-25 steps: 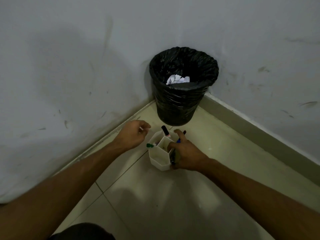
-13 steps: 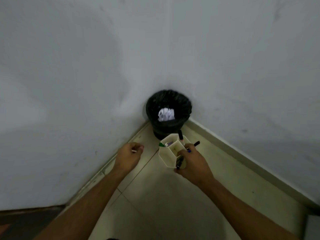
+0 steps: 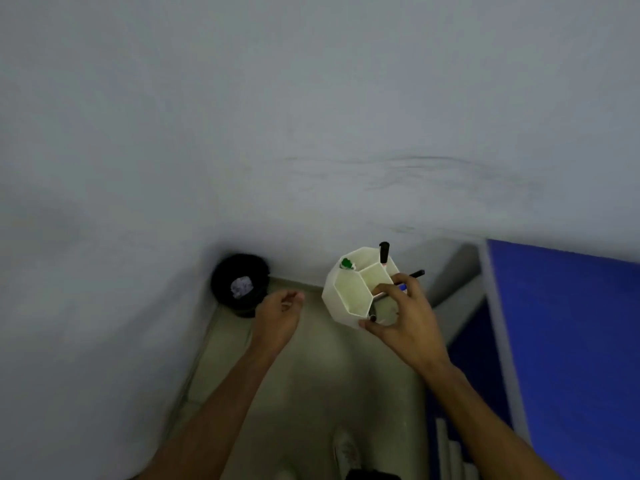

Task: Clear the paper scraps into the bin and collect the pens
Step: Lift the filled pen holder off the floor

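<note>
Looking down on the black bin (image 3: 221,289) in the floor corner. White pen holder (image 3: 349,296) is up in the air, my right hand (image 3: 405,320) gripping its near side, fingers curled over the rim. Left hand (image 3: 277,313) hangs loosely curled near the bin; whether it pinches anything, I can't tell. Pens (image 3: 384,252) stand in the holder, paper scraps (image 3: 241,286) lie in the bin. Collecting looks nearly finished; next, carry the holder upright so nothing tips out.

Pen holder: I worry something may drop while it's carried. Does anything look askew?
Yes. The white pen holder is tipped in the right hand, and one black pen lies slanted under the fingers instead of standing in a compartment, its cap poking past the rim.
</note>
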Demonstrator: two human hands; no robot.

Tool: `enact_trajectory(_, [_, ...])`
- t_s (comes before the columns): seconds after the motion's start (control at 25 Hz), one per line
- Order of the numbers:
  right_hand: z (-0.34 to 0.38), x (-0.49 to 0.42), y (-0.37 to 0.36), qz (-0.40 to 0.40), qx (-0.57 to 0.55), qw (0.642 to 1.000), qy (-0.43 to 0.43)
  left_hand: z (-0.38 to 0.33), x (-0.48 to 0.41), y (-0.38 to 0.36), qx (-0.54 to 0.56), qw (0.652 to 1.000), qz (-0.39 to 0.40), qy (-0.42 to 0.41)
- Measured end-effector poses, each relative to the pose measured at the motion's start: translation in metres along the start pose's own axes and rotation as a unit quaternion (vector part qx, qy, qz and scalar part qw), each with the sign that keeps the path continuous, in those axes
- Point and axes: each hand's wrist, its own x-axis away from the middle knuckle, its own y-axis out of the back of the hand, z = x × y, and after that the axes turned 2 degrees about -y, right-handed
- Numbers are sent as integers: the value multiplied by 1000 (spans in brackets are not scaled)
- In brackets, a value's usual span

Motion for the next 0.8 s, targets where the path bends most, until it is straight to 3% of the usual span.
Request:
enact_trajectory(0.16, [-66,51,91,-97,-12,990,-98,-95,38,-83,19,990,105,-95])
enact_trajectory(0.36, [-181,102,158,-182,-30,953,-238,-161,84,-184,8,970,193,-148])
enact_trajectory(0.56, [-282,133,197,-187,-20,919,-346,-201,131,-256,-21,954,243,-175])
enact_trajectory(0.8, [-342,127,224,-178,-11,910,-373,-214,150,-291,-43,948,246,-198])
